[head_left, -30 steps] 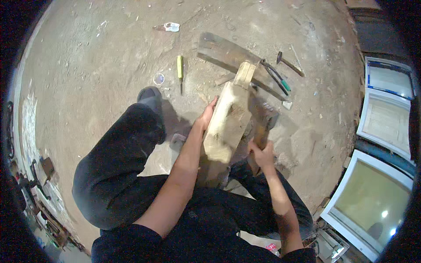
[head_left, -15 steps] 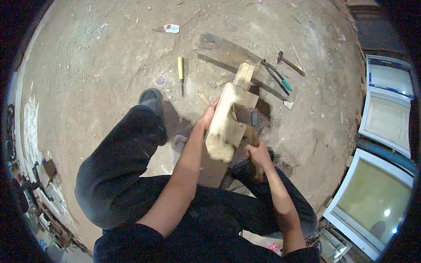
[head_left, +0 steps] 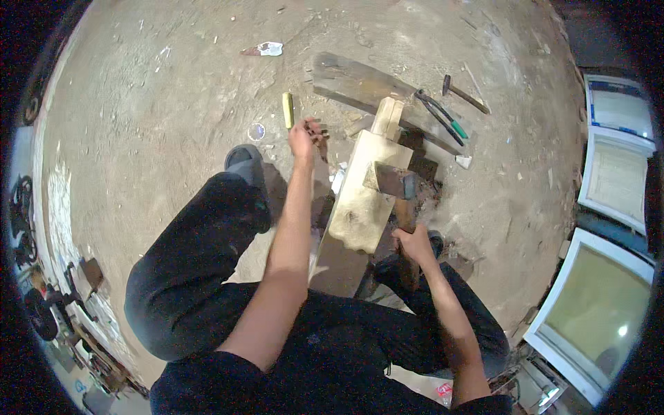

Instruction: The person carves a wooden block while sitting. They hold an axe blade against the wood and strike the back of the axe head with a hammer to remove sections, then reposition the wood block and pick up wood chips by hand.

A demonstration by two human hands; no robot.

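A: Head view, the only one. Position of the hands?

B: Well apart. Right hand (head_left: 413,243) wrapped around the handle of a hatchet (head_left: 406,216). Left hand (head_left: 303,138) off the wood, reaching forward over the floor; fingers bent, with dark bits at the tips. Cannot tell whether it grips anything.

A: And the workpiece?

B: Pale wooden block (head_left: 356,214), lying lengthwise between the two arms. Narrower tongue (head_left: 387,116) at the far end, overlapping in view a grey plank (head_left: 353,76); contact unclear.

A: Relative to each hand?

B: Right hand is just beside the block's near half, on its right. Left hand is left of the far half, with a gap between, next to a yellow-handled tool (head_left: 288,111) whose lower part it hides. Hatchet head lies over the block's right side; blade appears to rest on the surface.

A: Step in hand?

B: My judgement: a pause between chops, right hand steadying the hatchet, left hand busy at the floor.

A: What would another stroke call for?

B: Presumably the left hand bracing the block away from the blade, and the hatchet lifted.

A: Other items?

B: Pincers (head_left: 440,114) and hammer (head_left: 467,95), beyond the block to the right.
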